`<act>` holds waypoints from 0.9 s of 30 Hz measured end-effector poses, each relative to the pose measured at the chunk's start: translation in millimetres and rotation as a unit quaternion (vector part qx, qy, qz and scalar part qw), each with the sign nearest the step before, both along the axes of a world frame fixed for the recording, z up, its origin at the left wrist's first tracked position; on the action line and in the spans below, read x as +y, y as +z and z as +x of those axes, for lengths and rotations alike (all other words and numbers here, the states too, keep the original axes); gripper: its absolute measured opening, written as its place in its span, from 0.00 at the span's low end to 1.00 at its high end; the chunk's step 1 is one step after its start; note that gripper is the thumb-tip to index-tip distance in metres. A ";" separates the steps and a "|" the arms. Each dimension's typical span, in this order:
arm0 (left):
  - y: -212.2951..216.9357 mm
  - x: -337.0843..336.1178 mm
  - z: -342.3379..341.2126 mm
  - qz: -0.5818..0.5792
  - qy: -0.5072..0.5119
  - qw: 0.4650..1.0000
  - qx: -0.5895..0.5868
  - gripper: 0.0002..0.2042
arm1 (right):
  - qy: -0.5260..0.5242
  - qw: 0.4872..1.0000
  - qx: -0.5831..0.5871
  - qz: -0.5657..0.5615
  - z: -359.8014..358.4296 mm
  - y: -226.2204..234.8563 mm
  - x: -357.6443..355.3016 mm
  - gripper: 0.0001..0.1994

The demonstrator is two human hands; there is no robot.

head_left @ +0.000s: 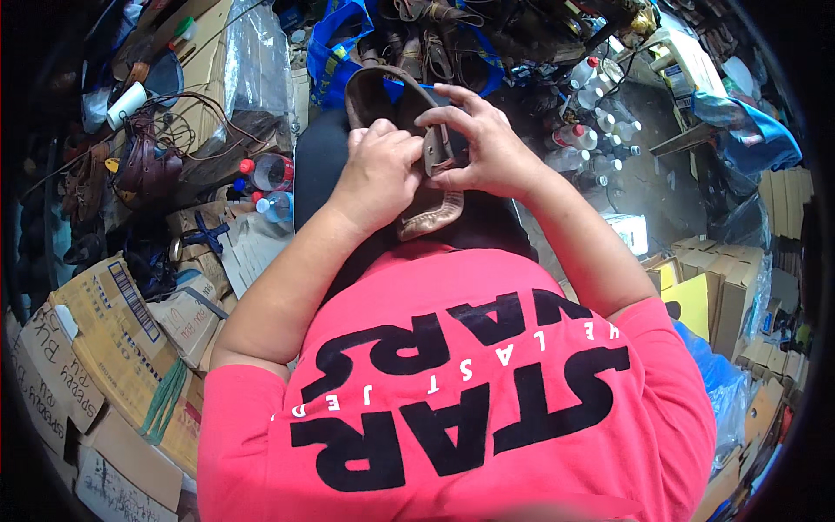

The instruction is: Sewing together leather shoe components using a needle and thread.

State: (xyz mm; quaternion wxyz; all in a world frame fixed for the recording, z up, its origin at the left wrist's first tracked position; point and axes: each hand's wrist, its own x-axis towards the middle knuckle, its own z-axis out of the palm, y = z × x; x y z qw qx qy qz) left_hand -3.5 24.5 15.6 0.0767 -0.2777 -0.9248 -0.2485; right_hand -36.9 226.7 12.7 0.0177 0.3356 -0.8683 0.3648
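Observation:
A brown leather shoe upper (432,216) rests over my dark-clad lap, its looped collar pointing away from me and its stitched, lighter brown end close to my shirt. My left hand (376,172) is closed at the middle of the upper, with its fingers bunched by the eyelet edge. What its fingertips pinch is hidden. My right hand (491,143) grips the right side, thumb below and fingers curled over the far edge. Between the two hands a flap with a small hole (432,150) shows.
Ahead lies a blue bag (335,43) with brown shoes beside it. Several plastic bottles (591,130) stand on the floor at right, and red-capped bottles (271,171) lie at left. Cardboard boxes (122,322) pile at left, with more cartons (713,270) at right.

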 end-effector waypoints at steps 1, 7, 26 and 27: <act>2.4 -4.4 1.4 -0.020 -0.004 1.000 0.010 0.04 | -0.009 1.000 -0.009 0.025 -0.5 -1.4 0.5 0.34; 12.1 -13.5 11.8 -0.038 0.021 0.998 -0.055 0.04 | -0.003 0.999 -0.035 0.040 1.4 -8.5 -0.9 0.37; 26.2 -18.5 15.5 -0.125 -0.012 0.992 0.008 0.04 | -0.067 0.995 0.009 0.073 10.5 -15.9 -19.3 0.34; 24.8 -16.3 15.1 -0.095 0.017 0.995 0.023 0.04 | -0.075 0.994 0.018 0.080 10.3 -13.8 -19.3 0.33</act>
